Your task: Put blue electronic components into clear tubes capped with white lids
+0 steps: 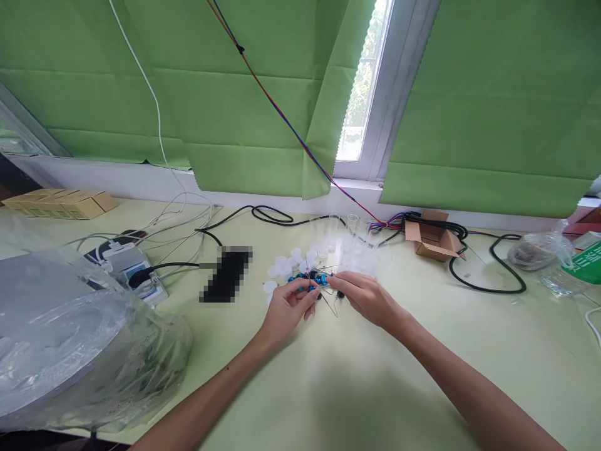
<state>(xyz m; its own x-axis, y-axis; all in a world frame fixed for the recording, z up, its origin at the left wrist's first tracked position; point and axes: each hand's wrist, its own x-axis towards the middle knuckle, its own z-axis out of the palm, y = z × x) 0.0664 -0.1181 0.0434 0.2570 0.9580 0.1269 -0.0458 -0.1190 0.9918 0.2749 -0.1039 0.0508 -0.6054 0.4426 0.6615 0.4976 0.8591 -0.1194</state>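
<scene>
On the bench (272, 401), left hand (287, 305) and right hand (367, 297) curled narrow, probably because the blue bits (322, 280) were tiny, their hold unclear.

Green blinds (211, 113) hang beyond yellow boxes (61, 204), a power strip (118, 258) and a bottle (576, 266).

On the table (282, 394), discs (283, 267) lie behind and left of the parts (322, 280), cups (352, 222) behind, a box (432, 243) right.

The smooth worktop (375, 388) carries a matt cardboard box (432, 248) near its back edge; a glossy, crinkled plastic bag (159, 354) by its front.
</scene>
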